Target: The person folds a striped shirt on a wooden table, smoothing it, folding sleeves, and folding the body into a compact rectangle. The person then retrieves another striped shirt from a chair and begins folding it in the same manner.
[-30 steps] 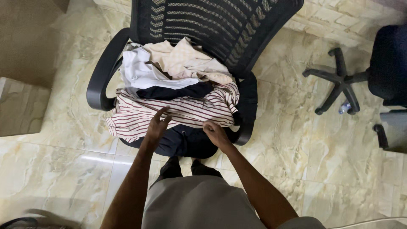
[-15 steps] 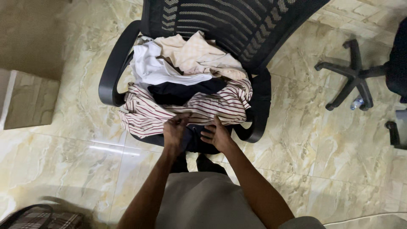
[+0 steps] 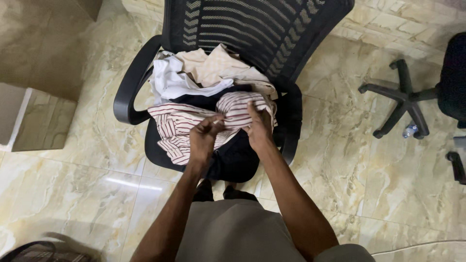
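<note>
Over the seat of a black mesh-backed office chair, a person's two bare hands gather a red-and-white striped shirt that lies across the front of a clothes heap. Left hand has its fingers pinched closed on a fold of the striped cloth near the middle of the seat, while right hand grips the bunched fabric just beside it, fingers curled over the top. Behind the shirt, toward the backrest, sit a dark navy garment, a white garment and a cream garment, all packed between the chair's two black armrests, which hem the pile in on both sides. Polished beige marble floor lies open to the left and front of the chair. To the right stands the black star base of a second chair, well apart, with a small clear bottle lying near one of its legs. At far left a pale box-like block rests on the floor, and a plaid bag shows at the bottom-left corner.
</note>
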